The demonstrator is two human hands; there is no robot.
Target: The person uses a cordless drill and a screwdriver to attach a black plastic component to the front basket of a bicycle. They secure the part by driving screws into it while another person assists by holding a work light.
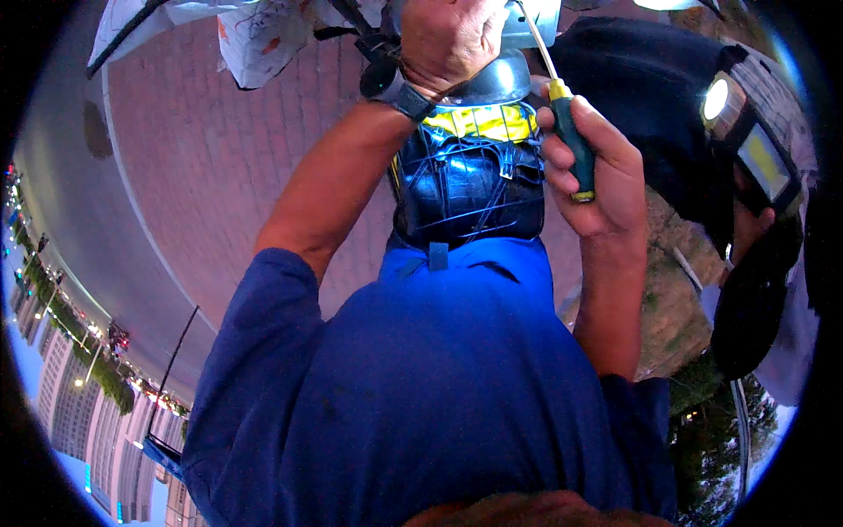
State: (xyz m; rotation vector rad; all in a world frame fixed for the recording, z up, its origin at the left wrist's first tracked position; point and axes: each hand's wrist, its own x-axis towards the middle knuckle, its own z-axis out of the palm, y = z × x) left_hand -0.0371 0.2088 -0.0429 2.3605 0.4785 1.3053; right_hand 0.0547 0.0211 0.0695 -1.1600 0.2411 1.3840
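My right hand point(600, 167) is closed around the green and yellow handle of a screwdriver point(575, 145). Its metal shank points up and away, toward a pale grey-blue housing point(531, 25) at the top edge. My left hand point(450, 42), with a dark watch point(395, 90) on the wrist, is against the left side of that housing. The upper edge of the picture cuts this hand off, so its fingers are mostly hidden. A smooth rounded grey cover point(493, 81) lies below the housing. I cannot see what the screwdriver's tip touches.
Nearer me, a wire basket point(465, 198) holds a black bag and yellow material. On the right, a person in dark clothing point(628, 75) is close by, beside a bright round light point(716, 98) and a lit screen point(764, 162). White coverings point(263, 39) hang at upper left over brick paving point(211, 158).
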